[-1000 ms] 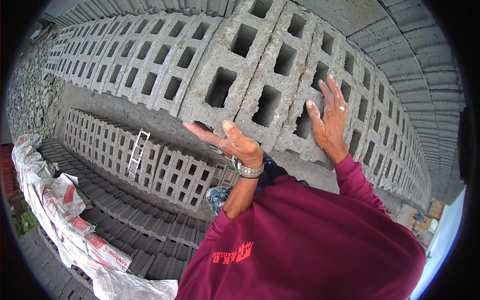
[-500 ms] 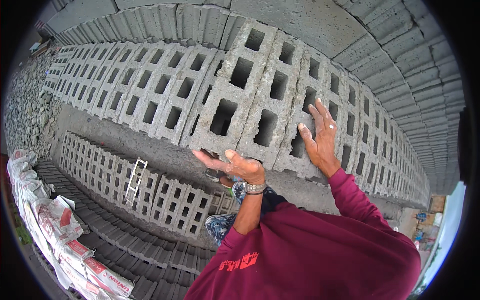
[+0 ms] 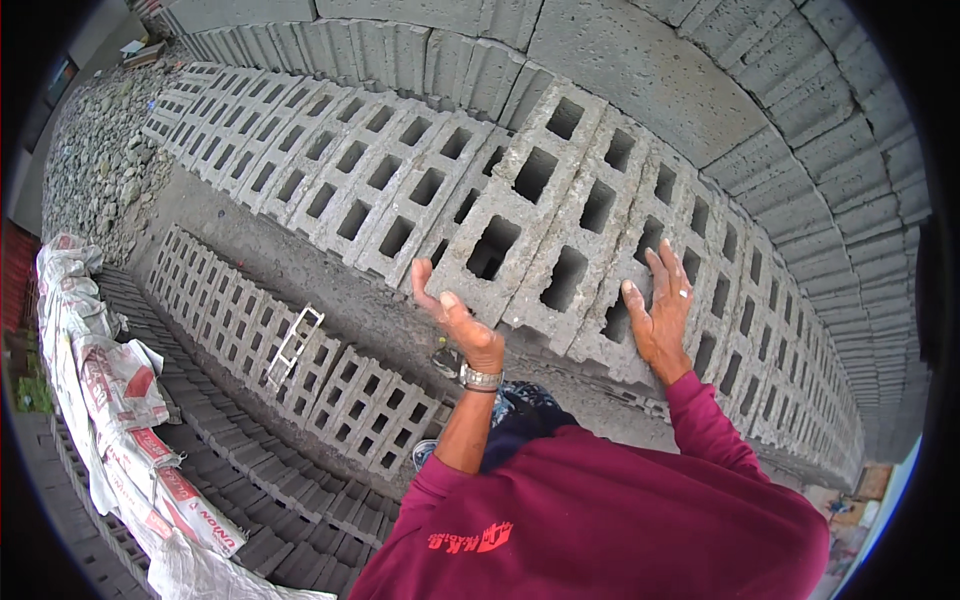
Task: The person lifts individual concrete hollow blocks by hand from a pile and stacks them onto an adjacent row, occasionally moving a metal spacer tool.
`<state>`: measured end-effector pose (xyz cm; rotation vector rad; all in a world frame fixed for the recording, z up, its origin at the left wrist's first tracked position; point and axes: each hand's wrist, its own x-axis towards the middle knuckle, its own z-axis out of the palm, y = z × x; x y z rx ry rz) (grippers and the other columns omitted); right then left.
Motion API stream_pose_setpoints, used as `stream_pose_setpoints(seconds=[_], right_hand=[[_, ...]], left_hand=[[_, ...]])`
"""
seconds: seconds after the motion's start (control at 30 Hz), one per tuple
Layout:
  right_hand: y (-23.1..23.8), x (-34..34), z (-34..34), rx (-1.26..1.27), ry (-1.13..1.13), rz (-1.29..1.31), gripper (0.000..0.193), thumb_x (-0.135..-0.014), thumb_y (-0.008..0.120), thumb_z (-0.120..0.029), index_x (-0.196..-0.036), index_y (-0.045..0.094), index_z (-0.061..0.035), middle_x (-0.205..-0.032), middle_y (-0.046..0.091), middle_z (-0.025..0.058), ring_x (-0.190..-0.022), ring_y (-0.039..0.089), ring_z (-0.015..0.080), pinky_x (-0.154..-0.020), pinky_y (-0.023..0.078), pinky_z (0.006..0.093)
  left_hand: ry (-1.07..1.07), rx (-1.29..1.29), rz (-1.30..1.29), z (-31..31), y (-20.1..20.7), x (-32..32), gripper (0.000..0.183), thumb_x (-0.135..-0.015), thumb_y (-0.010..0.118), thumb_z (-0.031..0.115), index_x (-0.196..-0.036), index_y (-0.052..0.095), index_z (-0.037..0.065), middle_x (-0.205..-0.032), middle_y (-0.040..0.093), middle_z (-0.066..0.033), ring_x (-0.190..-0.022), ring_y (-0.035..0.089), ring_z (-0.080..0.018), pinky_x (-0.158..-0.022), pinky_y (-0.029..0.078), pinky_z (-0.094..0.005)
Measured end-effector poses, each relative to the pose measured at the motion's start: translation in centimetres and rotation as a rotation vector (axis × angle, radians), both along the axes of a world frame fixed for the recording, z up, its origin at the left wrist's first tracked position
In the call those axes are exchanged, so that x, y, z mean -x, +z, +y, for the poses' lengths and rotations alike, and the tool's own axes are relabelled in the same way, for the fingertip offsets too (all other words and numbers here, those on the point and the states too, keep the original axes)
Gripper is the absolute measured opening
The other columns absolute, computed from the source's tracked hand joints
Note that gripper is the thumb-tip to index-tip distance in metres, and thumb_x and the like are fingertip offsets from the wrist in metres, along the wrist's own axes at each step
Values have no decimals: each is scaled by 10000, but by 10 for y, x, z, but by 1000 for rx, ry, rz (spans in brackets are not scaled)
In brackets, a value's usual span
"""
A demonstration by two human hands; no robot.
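A row of grey hollow concrete blocks [image 3: 532, 222] stands packed side by side in front of me, their rectangular holes facing up. My left hand [image 3: 462, 325] is at the near left corner of the end block, thumb and fingers apart and pointing up along it. Whether its palm presses the block is hard to tell. Farther right, my right hand [image 3: 660, 315] lies with spread fingers on the tops of the neighbouring blocks, thumb beside a hole. Neither hand is wrapped around anything.
A longer row of blocks [image 3: 345, 183] runs off to the left, by a gravel heap [image 3: 110, 150]. Tall block stacks [image 3: 640, 80] rise behind. Nearer are another block row [image 3: 375, 420], a pale ladder-like frame [image 3: 293, 350] and white sacks [image 3: 105, 385].
My view has shifted, so the blocks appear farther right and lower. My left hand has turned its fingers upward at the block's corner. My right hand stays on the block tops.
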<state>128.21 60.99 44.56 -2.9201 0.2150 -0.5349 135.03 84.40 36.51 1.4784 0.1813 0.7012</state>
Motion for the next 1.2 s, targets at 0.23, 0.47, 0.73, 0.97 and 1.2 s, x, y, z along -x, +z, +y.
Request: stream_pose_setpoints(seconds=[0.23, 0.47, 0.73, 0.97, 1.2], right_hand=[[3, -2, 1, 6, 9, 13, 600, -948, 563, -424, -1392, 474, -31, -1537, 345, 159, -1410, 299, 376, -1135, 211, 506], [-2, -2, 3, 4, -8, 16, 602, -956, 553, -425, -1400, 475, -27, -1546, 331, 158, -1422, 286, 368, -1146, 195, 508], [-13, 1, -2, 10, 5, -21, 608, -954, 545, -470, -1387, 499, -45, -1532, 360, 151, -1407, 314, 377, -1143, 213, 511], [15, 15, 16, 82, 44, -255, 470, -994, 525, -386, -1308, 580, -41, -1408, 510, 184, -1301, 475, 351, -1104, 319, 466], [-12, 68, 235, -457, 691, 241, 233, -944, 613, -191, -1089, 697, -28, -1053, 706, 131, -1006, 655, 283, -926, 457, 387]], left_hand=[[-57, 282, -47, -14, 2, -6, 582, -939, 336, 355, -1301, 407, -95, -1325, 392, -208, -1238, 412, -304, -1063, 338, -436], [-16, 252, -78, -16, 17, -10, 579, -937, 357, 373, -1293, 426, -80, -1286, 426, -208, -1122, 444, -313, -1014, 321, -414], [27, 52, -7, -2, -12, 1, 485, -948, 352, 268, -1299, 414, -61, -1308, 410, -191, -1209, 390, -307, -1094, 242, -420], [-325, 235, 130, 133, -58, 53, 519, -1070, 357, 298, -1478, 338, -22, -1481, 411, -226, -1379, 405, -290, -1140, 296, -375], [446, -37, 1196, 319, -291, 337, 412, -922, 577, 323, -1062, 681, -50, -958, 718, -209, -928, 687, -273, -839, 505, -378]])
